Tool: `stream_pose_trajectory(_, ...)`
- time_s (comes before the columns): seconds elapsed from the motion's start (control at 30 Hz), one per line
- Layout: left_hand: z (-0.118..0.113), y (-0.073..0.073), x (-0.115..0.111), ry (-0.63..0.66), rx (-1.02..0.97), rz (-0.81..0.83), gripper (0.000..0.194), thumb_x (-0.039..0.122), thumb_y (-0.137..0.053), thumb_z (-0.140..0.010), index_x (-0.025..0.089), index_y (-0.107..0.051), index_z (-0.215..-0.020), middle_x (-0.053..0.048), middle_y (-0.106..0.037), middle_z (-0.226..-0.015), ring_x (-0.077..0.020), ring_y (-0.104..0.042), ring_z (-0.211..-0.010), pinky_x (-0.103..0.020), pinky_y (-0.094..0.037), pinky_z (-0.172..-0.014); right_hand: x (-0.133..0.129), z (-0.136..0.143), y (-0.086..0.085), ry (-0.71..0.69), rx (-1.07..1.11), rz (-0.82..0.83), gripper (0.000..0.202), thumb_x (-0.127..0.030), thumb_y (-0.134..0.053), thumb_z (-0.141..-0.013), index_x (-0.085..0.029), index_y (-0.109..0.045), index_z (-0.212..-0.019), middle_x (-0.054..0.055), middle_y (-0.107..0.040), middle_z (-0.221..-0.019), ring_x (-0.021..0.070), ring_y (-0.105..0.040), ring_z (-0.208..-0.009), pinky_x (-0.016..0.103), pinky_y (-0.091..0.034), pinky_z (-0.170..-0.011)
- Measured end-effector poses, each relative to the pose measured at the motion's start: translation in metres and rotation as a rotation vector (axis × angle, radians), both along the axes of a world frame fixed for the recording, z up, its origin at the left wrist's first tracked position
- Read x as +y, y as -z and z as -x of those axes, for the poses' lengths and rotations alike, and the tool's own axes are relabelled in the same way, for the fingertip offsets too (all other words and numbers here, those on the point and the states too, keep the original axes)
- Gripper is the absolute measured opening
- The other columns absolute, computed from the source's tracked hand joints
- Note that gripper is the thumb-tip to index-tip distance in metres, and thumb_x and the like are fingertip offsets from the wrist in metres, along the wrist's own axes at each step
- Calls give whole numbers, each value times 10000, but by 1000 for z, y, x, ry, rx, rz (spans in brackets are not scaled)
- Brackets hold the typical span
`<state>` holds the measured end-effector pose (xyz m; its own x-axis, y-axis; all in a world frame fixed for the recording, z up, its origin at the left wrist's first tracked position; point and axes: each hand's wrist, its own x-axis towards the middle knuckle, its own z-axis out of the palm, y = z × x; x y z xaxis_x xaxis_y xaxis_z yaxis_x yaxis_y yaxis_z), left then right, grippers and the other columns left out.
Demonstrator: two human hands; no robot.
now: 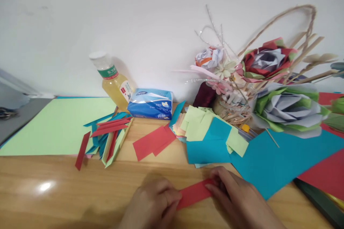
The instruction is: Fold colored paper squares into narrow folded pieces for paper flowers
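A red paper strip (194, 194) is stretched between my two hands near the bottom middle of the view, above the wooden table. My left hand (156, 202) pinches its left end, and my right hand (233, 193) pinches its right end. Beyond my hands lie flat red paper pieces (153, 142), with blue paper (208, 151) and light green pieces (197, 123) to their right. Folded red strips (110, 127) lie in a loose pile with folded blue and green ones at the left.
A drink bottle (114, 84) and a blue tissue pack (150, 103) stand near the wall. A basket (232, 112) with paper flowers (288, 109) is at the right. Large green sheets (53, 128) lie left, large blue sheets (276, 161) right.
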<state>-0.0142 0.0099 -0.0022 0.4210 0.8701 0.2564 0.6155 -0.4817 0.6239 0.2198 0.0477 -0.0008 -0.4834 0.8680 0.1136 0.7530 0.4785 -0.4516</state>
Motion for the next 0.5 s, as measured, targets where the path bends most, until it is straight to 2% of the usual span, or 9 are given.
stream_pose_trajectory(0.27, 9, 14, -6, 26, 220, -69, 189, 180, -466, -855, 250, -629, -921, 14, -650, -737, -127, -625, -591, -178, -482, -504, -1, 1, 1, 26, -7, -2, 164, -295, -460, -904, -251, -417, -753, -54, -575, -598, 120, -587, -483, 210, -412, -414)
stream_pose_trajectory(0.37, 11, 17, -9, 9, 219, -80, 149, 212, -488, -862, 248, -612, -935, 29, -666, -748, -119, -643, -601, -165, -491, -509, -2, 0, 2, 39, -11, -6, 204, -327, -464, -906, -251, -408, -725, -58, -567, -576, 115, -578, -464, 203, -409, -402)
stream_pose_trajectory(0.5, 11, 14, -10, -74, 156, -34, 122, 213, -478, -892, 238, -594, -861, 47, -664, -711, -98, -656, -600, -137, -503, -537, -2, 1, 3, 59, 4, -18, 235, -360, -450, -913, -250, -413, -709, -52, -572, -572, 116, -579, -466, 202, -420, -413)
